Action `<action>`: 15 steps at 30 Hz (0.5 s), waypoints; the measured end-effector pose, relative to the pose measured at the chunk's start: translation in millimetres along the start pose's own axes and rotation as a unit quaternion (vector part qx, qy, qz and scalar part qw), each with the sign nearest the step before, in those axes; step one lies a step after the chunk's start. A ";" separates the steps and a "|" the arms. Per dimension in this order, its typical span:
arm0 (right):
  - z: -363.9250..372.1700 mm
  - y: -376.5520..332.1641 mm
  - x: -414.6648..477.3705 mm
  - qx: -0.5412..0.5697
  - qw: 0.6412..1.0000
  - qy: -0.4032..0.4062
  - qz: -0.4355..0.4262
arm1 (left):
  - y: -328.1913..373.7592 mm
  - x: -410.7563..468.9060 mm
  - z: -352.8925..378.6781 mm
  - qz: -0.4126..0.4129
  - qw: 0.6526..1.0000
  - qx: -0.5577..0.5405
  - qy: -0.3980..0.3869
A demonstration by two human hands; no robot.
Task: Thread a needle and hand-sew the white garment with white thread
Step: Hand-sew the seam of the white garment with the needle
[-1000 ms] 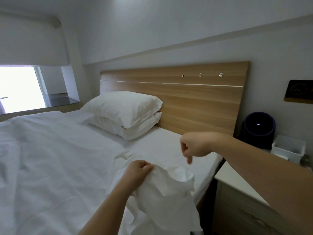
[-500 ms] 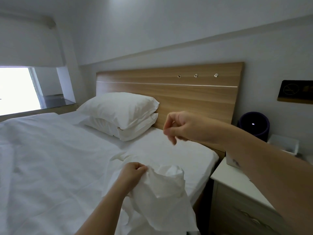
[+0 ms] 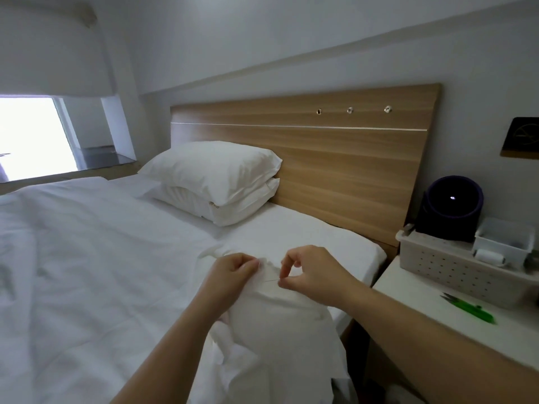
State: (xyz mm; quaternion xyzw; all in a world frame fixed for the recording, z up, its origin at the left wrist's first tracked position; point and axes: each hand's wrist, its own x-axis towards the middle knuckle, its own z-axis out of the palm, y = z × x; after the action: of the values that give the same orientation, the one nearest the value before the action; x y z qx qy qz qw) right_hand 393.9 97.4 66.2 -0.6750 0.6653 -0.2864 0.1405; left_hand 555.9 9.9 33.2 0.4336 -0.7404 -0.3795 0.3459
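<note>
Both forearms reach forward near the right edge of the bed (image 3: 102, 287); left hand (image 3: 230, 271) grips the white garment (image 3: 277, 330) (fingers curled into a fold), right hand (image 3: 309, 269) pinches the needle (image 3: 271, 280) just beside it

We see a soft white cloth garment (image 3: 271, 330), full of wrinkles. The needle (image 3: 270, 280) looks like thin metal. The bed sheet (image 3: 87, 272) and pillows (image 3: 215, 170) are matt white cloth. The headboard (image 3: 335, 170) is smooth wood with a striped grain. The basket (image 3: 437, 266) is white plastic with small holes. The table (image 3: 408, 290) top is smooth and white. The snips (image 3: 472, 312) are green plastic.
</note>
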 end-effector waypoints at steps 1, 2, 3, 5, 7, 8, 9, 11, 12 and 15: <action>5.7 5.5 2.0 0.005 1.000 0.001 -0.005 | -0.6 -0.3 -1.1 0.005 1.000 -0.003 -0.001; 7.4 10.1 2.7 0.004 1.000 -0.001 -0.015 | 0.1 -0.4 -2.0 0.009 1.000 -0.006 0.000; 8.2 13.9 4.0 -0.004 1.000 -0.003 -0.030 | -0.7 -0.5 -3.6 0.011 1.000 -0.009 0.003; 2.2 19.5 7.2 -0.023 0.998 -0.002 -0.063 | -2.5 -0.4 -8.0 0.014 1.000 -0.009 0.008; -12.6 25.5 11.1 -0.020 0.997 0.005 -0.076 | -5.6 -0.5 -12.7 0.021 1.000 -0.006 -0.005; -21.6 29.4 13.9 -0.010 0.997 0.009 -0.071 | -7.5 -0.7 -14.8 0.026 0.999 0.000 -0.018; -30.7 33.1 16.0 0.001 0.998 0.011 -0.063 | -8.9 -1.5 -16.5 0.031 0.999 0.011 -0.032; -44.3 39.3 19.1 0.023 0.999 -0.001 -0.047 | -8.6 -2.6 -18.8 0.035 0.998 0.017 -0.047; -47.5 41.6 20.1 0.033 0.999 -0.010 -0.041 | -7.5 -3.1 -19.3 0.034 0.998 0.008 -0.048; -49.8 47.1 21.2 0.050 0.998 -0.043 -0.016 | -2.5 -5.2 -17.8 0.024 0.998 -0.024 -0.050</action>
State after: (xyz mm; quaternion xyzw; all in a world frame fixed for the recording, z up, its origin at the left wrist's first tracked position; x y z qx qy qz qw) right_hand 325.8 82.6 83.2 -0.6891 0.6327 -0.2927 0.1980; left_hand 573.9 9.2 38.5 0.3880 -0.7575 -0.4100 0.3279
